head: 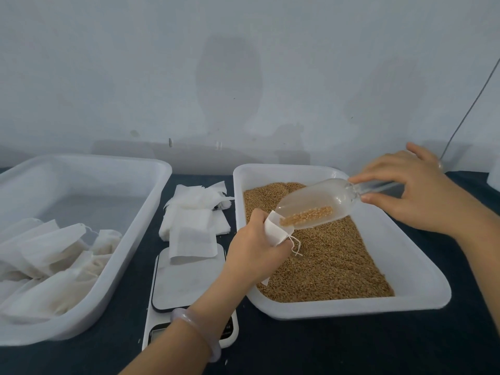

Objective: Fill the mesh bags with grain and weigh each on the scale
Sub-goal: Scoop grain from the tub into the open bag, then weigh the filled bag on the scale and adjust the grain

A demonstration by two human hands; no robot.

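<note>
My left hand (253, 249) grips a small white mesh bag (274, 230) with its mouth held open over the grain tray; its drawstring dangles below. My right hand (414, 190) pinches the handle of a clear plastic scoop (313, 204), tilted down so its lip meets the bag's mouth. A little brown grain lies in the scoop. The white tray (422, 269) on the right holds a bed of grain (335, 255). The white scale (186, 282) stands between the two trays, with an empty bag lying over its far edge.
A large white tub (151, 190) on the left holds several filled bags (51, 255). A loose pile of empty bags (194, 217) lies behind the scale. The table is dark. A grey wall stands close behind, with a thin cable hanging at the far right.
</note>
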